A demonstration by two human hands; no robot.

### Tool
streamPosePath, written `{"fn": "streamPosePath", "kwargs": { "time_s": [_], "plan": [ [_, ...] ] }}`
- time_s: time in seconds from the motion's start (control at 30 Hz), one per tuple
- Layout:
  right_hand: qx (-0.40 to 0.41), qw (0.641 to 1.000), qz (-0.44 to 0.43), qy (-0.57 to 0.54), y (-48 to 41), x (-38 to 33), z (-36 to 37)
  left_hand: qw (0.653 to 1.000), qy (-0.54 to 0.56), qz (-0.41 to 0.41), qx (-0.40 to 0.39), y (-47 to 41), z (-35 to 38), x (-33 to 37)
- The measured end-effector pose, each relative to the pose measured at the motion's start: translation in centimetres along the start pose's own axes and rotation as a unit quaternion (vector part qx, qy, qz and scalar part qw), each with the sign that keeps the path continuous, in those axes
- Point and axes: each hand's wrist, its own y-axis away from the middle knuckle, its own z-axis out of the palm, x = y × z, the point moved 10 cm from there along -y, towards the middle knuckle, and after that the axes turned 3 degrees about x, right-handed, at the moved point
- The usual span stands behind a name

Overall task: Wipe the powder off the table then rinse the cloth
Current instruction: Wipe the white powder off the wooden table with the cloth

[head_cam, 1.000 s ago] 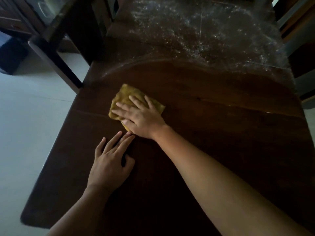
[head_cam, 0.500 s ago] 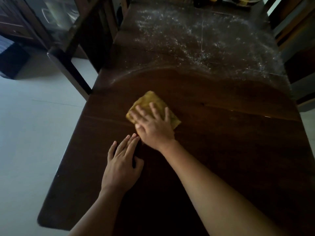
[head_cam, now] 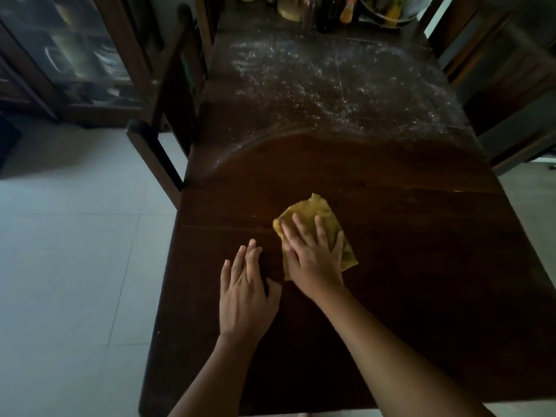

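Observation:
A yellow cloth (head_cam: pixel 313 210) lies flat on the dark wooden table (head_cam: pixel 421 251), near its middle. My right hand (head_cam: pixel 313 257) presses down on the cloth with fingers spread, covering its near half. My left hand (head_cam: pixel 243 290) rests flat on the bare wood just left of it, fingers together, holding nothing. White powder (head_cam: pixel 316 82) covers the far half of the table, ending in a curved smear line (head_cam: pixel 264 139); the near half looks dark and wiped.
Bottles and a bowl (head_cam: pixel 340 10) crowd the table's far end. A dark wooden chair (head_cam: pixel 168 115) stands at the left edge, another chair (head_cam: pixel 511 115) at the right. A glass-fronted cabinet (head_cam: pixel 75 55) is at far left. Pale floor tiles (head_cam: pixel 75 266) lie left of the table.
My right hand has slid the cloth to the right across the table, from the left side toward the middle. My left hand has stayed flat beside it. The view has tilted up.

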Motion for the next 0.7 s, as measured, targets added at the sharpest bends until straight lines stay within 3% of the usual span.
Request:
{"fn": "streamPosePath", "kwargs": {
  "time_s": [0.17,0.33,0.53,0.7],
  "plan": [
    [-0.022,0.995,-0.086,0.037,6.4,-1.8,2.0,0.998,-0.052,0.025,0.004,-5.1,-3.3,-4.9],
    [-0.036,0.99,-0.125,0.044,6.6,-3.0,2.4,0.993,-0.08,0.082,-0.024,-10.4,-4.3,-6.1],
    [-0.03,0.991,-0.128,0.021,-2.0,-6.1,1.3,0.998,-0.03,0.008,0.052,-10.4,-5.6,-7.0],
    [-0.024,0.993,-0.12,0.002,-11.4,-9.4,0.4,0.998,-0.029,-0.024,0.048,-10.5,-5.2,-8.0]
  ]
}}
